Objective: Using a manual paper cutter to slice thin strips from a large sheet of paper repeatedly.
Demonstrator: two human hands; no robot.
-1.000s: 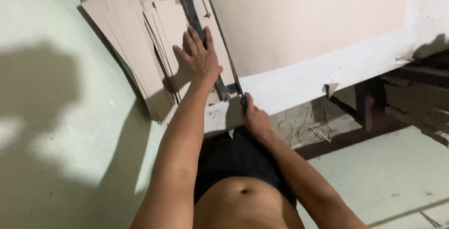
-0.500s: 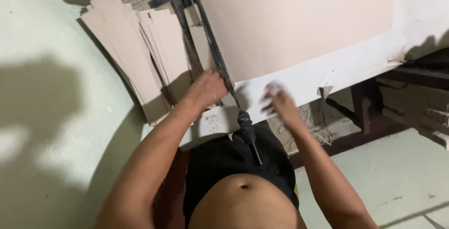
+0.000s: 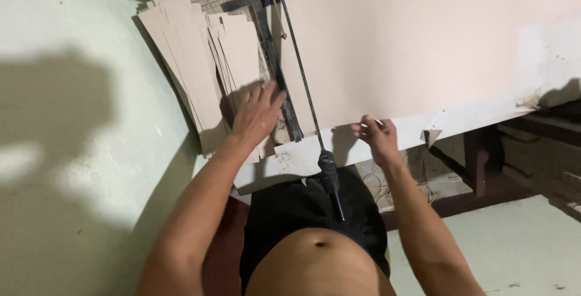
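Observation:
My left hand (image 3: pixel 257 114) lies flat, fingers spread, on the near end of a stack of cut tan card strips (image 3: pixel 200 72) beside the dark blade bar of a paper cutter (image 3: pixel 275 72). The cutter's lever arm and black handle (image 3: pixel 330 175) reach down toward my waist, held by neither hand. My right hand (image 3: pixel 376 136) pinches the near edge of a large tan cardboard sheet (image 3: pixel 411 48) that lies on the white table (image 3: pixel 290 160).
A pale green wall or floor surface (image 3: pixel 72 151) fills the left side. A dark wooden table frame (image 3: pixel 484 163) stands under the table at right, with pale floor (image 3: pixel 514 247) below it.
My left hand slid back along the strips toward me, then settled flat on them. My right hand left the table's near edge and moved right to the big sheet's edge.

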